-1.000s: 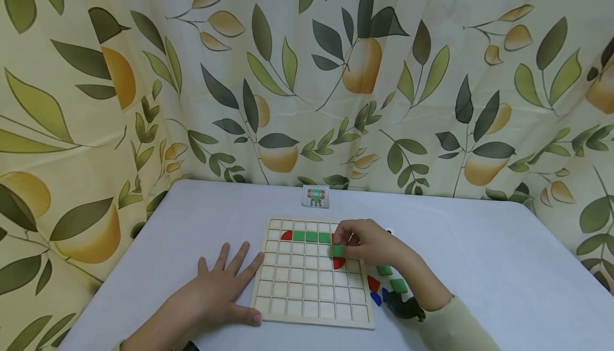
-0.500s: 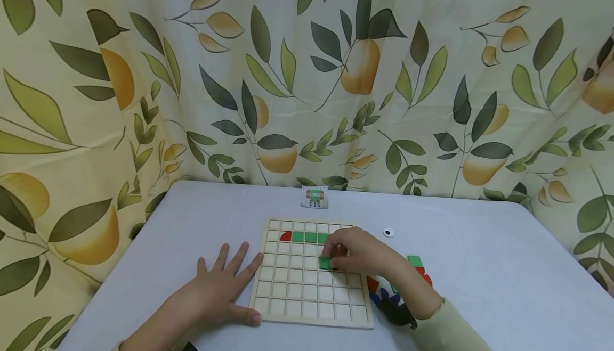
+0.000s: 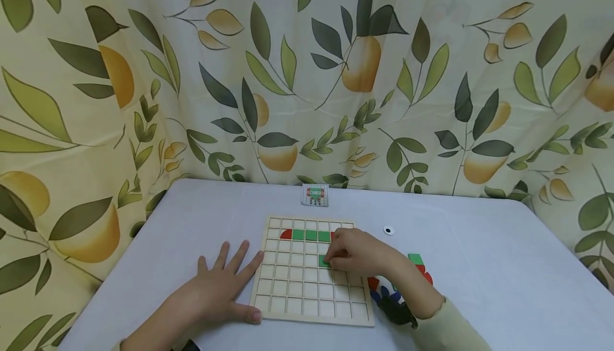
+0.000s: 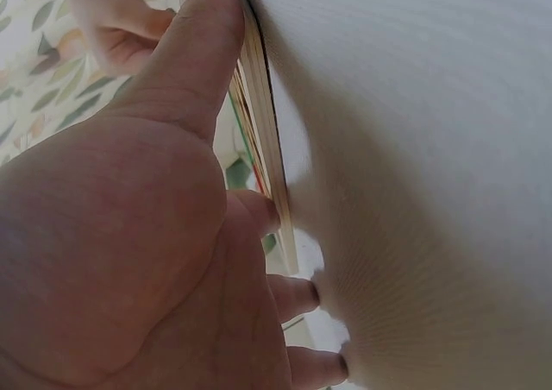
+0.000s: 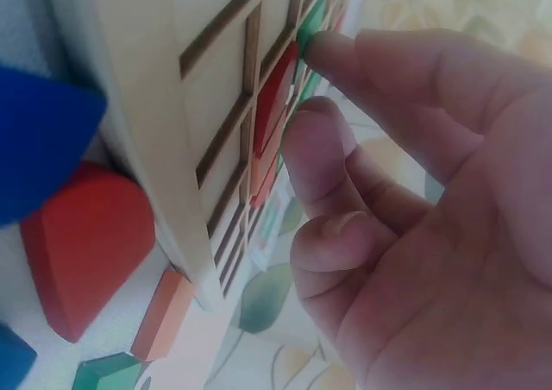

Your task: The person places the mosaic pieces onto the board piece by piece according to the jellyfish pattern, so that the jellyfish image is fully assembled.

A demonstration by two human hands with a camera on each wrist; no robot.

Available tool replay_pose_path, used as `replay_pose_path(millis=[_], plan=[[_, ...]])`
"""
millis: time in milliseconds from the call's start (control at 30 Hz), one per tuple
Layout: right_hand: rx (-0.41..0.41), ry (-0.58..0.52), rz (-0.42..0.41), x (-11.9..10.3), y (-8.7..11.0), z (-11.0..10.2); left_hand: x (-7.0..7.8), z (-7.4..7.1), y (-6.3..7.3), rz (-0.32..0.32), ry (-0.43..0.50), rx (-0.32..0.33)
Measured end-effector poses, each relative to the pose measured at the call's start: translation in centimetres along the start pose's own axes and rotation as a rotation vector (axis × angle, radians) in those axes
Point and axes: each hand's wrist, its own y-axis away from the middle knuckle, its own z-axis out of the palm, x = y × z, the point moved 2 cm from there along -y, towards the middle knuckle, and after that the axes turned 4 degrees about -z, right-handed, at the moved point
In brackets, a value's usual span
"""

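Observation:
On the table lies a wooden grid board [image 3: 288,318] with square cells. One row near its top holds a red rounded piece [image 3: 286,234], several green square tiles [image 3: 310,235] and another red piece partly behind my right hand. My right hand [image 3: 360,252] pinches a green square tile [image 3: 323,261] with thumb and fingertips, down at a cell two rows below that row. In the right wrist view a red piece [image 5: 274,97] sits in a cell beside this tile [image 5: 311,26]. My left hand [image 3: 216,295] lies spread at the board's left side, index fingertip and thumb at its edge.
Loose pieces lie right of the board, partly under my right forearm: a green tile [image 3: 415,259], red pieces [image 3: 373,283] and blue ones [image 3: 376,296]. A white eye disc [image 3: 389,230] lies farther back. Behind the board stands a small picture card [image 3: 315,195], before a leaf-patterned curtain [image 3: 307,74].
My right hand has carried the green tile left and toward me, from the right red pieces to a cell one column over. The eye disc has come into full sight. My left hand stays put.

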Motion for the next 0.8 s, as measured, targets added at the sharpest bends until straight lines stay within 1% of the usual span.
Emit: replay_pose_path(millis=[133, 200, 233, 300, 367, 433, 567, 733, 800], plan=[[-0.012, -0.05, 0.006, 0.5, 0.4, -0.4, 0.1, 0.0, -0.1, -0.001, 0.003, -0.006], [0.012, -0.047, 0.018, 1.2, 0.6, -1.0, 0.1, 0.0, -0.1, -0.003, 0.001, -0.007], [0.031, -0.045, 0.04, 1.6, 0.8, -1.4, 0.1, 0.0, -0.2, -0.003, 0.0, -0.005], [0.07, -0.034, 0.105, 2.5, 1.3, -2.2, 0.1, 0.0, -0.3, -0.002, -0.002, 0.0], [0.075, -0.024, 0.177, 3.4, 1.9, -3.0, 0.1, 0.0, -0.2, -0.004, 0.001, -0.001], [0.055, -0.026, 0.267, 4.2, 2.6, -3.6, 0.1, 0.0, -0.2, -0.004, 0.004, -0.002], [0.004, -0.006, 0.386, 5.5, 4.1, -4.6, 0.0, -0.1, -0.2, -0.006, 0.007, -0.006], [-0.017, -0.002, 0.498, 7.1, 5.8, -5.3, 0.1, -0.2, -0.1, -0.013, 0.013, -0.015], [-0.031, -0.009, 0.528, 7.6, 6.3, -5.3, 0.1, -0.1, -0.1, -0.012, 0.015, -0.023]])
